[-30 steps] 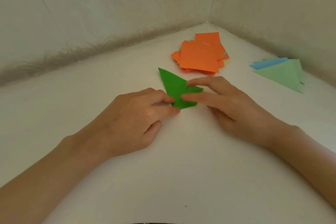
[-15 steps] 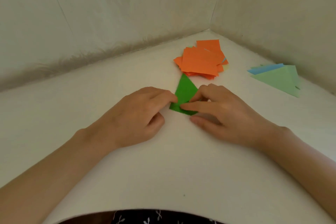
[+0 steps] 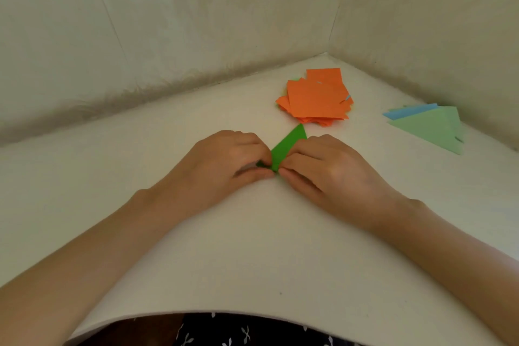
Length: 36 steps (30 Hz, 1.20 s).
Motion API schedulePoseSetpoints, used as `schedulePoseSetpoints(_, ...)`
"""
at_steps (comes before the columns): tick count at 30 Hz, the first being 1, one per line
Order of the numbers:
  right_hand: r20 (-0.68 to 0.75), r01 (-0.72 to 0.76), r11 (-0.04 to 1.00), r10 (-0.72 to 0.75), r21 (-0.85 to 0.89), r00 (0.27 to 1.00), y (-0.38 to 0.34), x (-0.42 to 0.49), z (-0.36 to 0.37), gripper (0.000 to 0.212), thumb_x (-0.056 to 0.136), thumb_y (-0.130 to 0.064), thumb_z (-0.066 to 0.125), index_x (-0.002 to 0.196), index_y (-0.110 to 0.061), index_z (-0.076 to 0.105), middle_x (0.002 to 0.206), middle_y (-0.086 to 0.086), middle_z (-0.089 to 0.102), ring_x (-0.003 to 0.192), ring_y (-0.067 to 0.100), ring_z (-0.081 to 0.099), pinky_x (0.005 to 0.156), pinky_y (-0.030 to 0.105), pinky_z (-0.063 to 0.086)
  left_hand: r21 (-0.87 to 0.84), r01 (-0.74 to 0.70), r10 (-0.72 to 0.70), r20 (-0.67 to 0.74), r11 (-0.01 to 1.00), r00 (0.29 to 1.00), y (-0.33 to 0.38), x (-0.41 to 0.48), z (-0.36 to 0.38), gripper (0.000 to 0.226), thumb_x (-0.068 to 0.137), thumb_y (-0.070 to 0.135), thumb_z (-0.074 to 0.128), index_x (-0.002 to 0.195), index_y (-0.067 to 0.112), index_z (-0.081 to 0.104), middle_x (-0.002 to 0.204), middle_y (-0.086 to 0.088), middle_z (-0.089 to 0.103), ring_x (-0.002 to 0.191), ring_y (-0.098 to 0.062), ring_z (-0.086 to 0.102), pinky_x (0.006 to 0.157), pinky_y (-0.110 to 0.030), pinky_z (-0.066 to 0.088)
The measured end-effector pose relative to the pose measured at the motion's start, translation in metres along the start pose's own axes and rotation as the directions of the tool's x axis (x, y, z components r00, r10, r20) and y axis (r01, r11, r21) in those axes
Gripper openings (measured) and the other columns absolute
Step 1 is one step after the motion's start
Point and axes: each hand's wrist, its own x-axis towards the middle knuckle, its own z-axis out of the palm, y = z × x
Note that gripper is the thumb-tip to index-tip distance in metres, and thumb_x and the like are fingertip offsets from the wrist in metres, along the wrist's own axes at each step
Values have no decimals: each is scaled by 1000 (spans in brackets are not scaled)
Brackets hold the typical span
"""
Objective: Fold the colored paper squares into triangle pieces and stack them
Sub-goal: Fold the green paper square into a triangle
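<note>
Left grip (image 3: 224,166): low on the bench (image 3: 252,247), fingers curled, thumb tucked in, pinching the near left edge of the green piece (image 3: 286,146). A scrap of green shows under my fingers there.

Green piece: mid-bench, between the two grips. It is narrow and pointed, with the tip aimed away from me. The near end is hidden by my fingers, so I cannot tell how many layers it has.

Right grip (image 3: 328,174): fingers also curled, pinching the near right edge. My thumb tips almost meet at the near corner.

Orange pile (image 3: 314,98): a loose heap of flat squares just beyond the green tip, not touching it. None looks folded. There are many sheets, but I cannot read the count.

Stack (image 3: 424,126): far right, near the wall (image 3: 449,36), well apart from my grips. A pale green triangle is on top, with a blue triangle (image 3: 404,113) peeking out behind it. It holds a few pieces at least; the exact number is unclear.

Judgement on progress: early. A few triangles are done and stacked. One piece is in hand, and I read it as mid-fold, with the crease being set at the near corner. What is left is to finish this crease, carry the green piece right onto the stack, then work through the whole orange pile. Most of the job lies ahead.
</note>
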Motion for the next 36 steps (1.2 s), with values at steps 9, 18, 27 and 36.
schedulePoseSetpoints(9, 174, -417, 851, 380, 319, 908, 11, 1, -3, 26, 91, -39, 55, 95, -17, 69, 87, -1, 55, 83, 9, 44, 76, 16, 35, -162, 164, -166, 3, 973, 986, -3, 4, 4, 37, 89, 49, 38, 87, 21, 62, 97, 10, 59, 91, -6, 52, 79, -30, 45)
schedulePoseSetpoints(18, 211, -669, 693, 636, 269, 743, 11, 7, 0, 33, 89, -36, 60, 76, -6, 64, 83, 6, 55, 83, 17, 43, 66, 20, 29, -210, 334, -328, 66, 919, 943, -2, 8, 5, 16, 90, 38, 54, 78, 28, 54, 103, 9, 48, 99, -6, 39, 85, -9, 30)
schedulePoseSetpoints(27, 195, -676, 737, 664, -8, 721, 11, 11, 7, 42, 87, -51, 52, 64, -17, 46, 83, -1, 44, 91, 18, 38, 80, 35, 36, -103, 340, -341, 7, 935, 940, 1, 9, 8, 25, 85, 43, 49, 74, 20, 52, 100, 2, 49, 91, -15, 44, 82, -27, 37)
schedulePoseSetpoints(36, 194, -657, 750, 657, -71, 729, 10, 11, 9, 41, 88, -52, 48, 64, -18, 43, 86, 0, 44, 96, 21, 39, 83, 38, 37, -101, 329, -330, 4, 939, 944, -1, 9, 9, 23, 86, 44, 48, 77, 23, 50, 97, 6, 45, 90, -14, 44, 82, -27, 37)
